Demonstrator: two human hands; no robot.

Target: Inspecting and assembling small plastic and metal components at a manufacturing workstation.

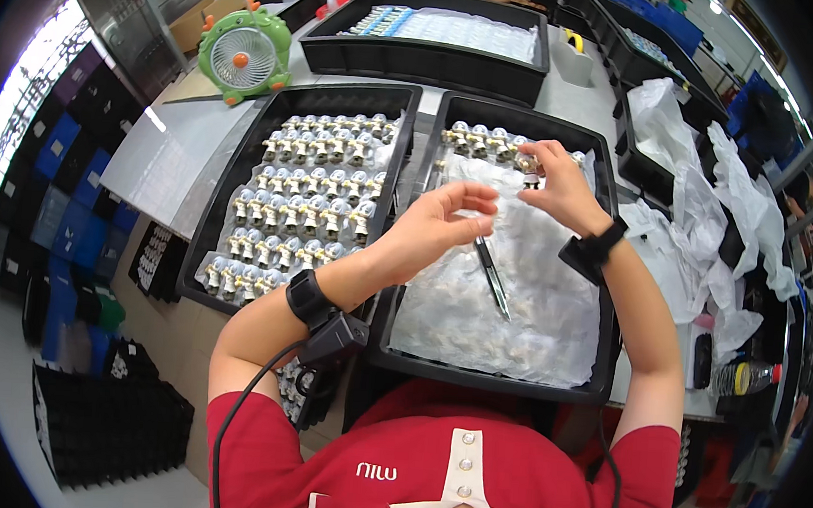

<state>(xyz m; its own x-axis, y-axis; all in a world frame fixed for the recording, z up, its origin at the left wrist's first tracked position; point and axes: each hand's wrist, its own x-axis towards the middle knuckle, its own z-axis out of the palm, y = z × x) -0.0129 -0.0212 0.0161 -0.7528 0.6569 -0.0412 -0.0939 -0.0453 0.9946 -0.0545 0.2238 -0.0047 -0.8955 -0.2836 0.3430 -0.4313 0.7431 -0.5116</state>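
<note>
My right hand [564,184] is pinched on a small white-and-gold figurine [530,180], over the far part of the right black tray [492,384]. Fingers curved and thumb apart, my left hand [446,221] hovers left of it, with nothing visible between them. A row of similar figurines [478,142] stands along that tray's far end, partly hidden by my right hand. White crinkled sheeting [494,348] covers most of the tray, and a dark pen [493,276] lies on it below my hands. The left black tray [226,201] holds several rows of figurines [308,185].
A green toy-shaped fan [244,56] stands at the far left of the table. Another black tray [427,64] sits beyond the two near ones. Crumpled white sheets [744,209] and a bottle [748,378] are at the right. A tape roll [576,43] shows farther back.
</note>
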